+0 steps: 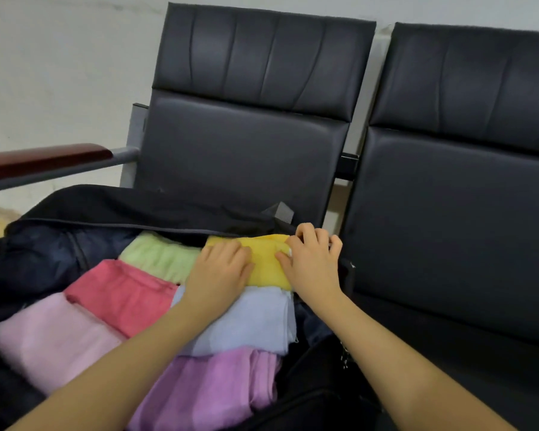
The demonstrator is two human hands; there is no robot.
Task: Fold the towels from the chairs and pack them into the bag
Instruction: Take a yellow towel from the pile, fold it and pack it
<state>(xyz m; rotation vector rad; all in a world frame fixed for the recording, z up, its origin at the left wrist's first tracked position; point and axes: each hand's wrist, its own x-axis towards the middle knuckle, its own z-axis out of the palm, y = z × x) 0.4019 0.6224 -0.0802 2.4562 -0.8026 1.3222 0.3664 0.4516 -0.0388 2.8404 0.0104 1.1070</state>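
Black chairs (448, 197) behind; left grip (221, 272) flat, right grip (311, 262) pinching yellow towel (266, 262).

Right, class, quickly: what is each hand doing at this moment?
Left hand: open, fingers flat, pressing on the yellow towel in the bag.
Right hand: fingers curled, gripping the yellow towel's right edge.

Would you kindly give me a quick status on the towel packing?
Left hand flat on yellow towel. Right hand pinching its far corner. Six folded towels in the open bag. Nothing in the way.
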